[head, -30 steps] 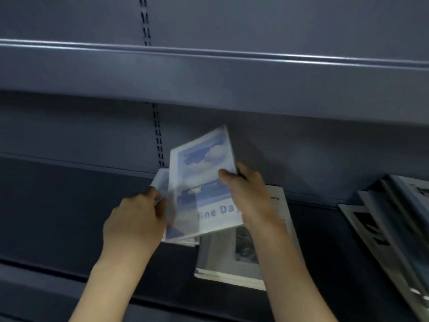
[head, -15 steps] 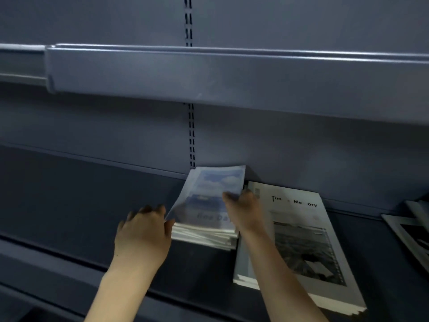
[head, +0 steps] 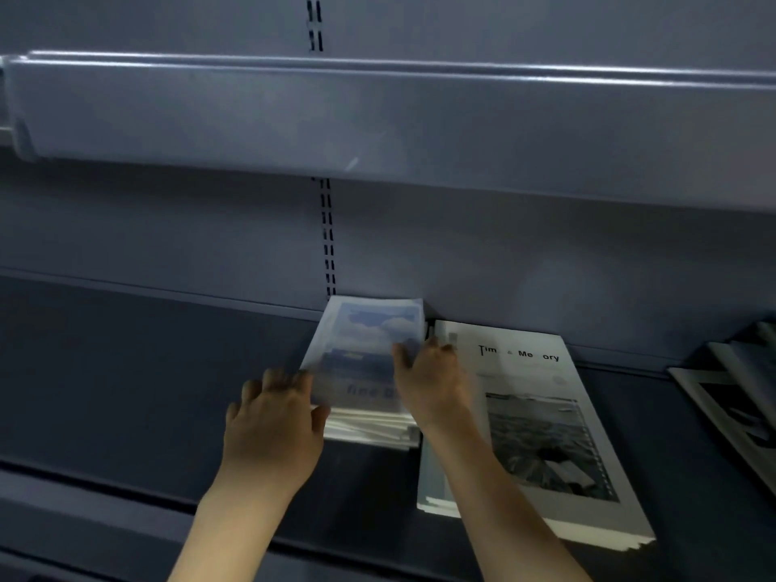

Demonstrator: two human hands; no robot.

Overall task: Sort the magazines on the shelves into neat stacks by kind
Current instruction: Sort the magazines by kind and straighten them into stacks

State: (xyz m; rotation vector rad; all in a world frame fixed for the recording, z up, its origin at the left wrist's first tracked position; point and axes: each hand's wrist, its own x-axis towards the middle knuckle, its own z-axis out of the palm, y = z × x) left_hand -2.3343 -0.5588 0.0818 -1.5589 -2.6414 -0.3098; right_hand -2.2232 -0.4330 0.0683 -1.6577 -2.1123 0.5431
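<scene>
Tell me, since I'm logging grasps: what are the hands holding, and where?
Both hands bracket the blue-sky magazine stack: left hand against its left edge, right hand over its right edge.

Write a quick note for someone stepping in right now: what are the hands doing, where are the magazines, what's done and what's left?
Left hand: fingers against the left edge of the blue stack, squaring it; no clear grip.
Right hand: on the stack's right side, thumb over the top cover.
Blue stack: flat on the shelf, pushed to the back wall.
Grey stack: right beside it, lying flat and fairly tidy.
Loose magazines: far right, overlapping and askew.
Done: blue and grey kinds each in a stack.
Left: finish squaring the blue stack, then sort the loose ones.
</scene>
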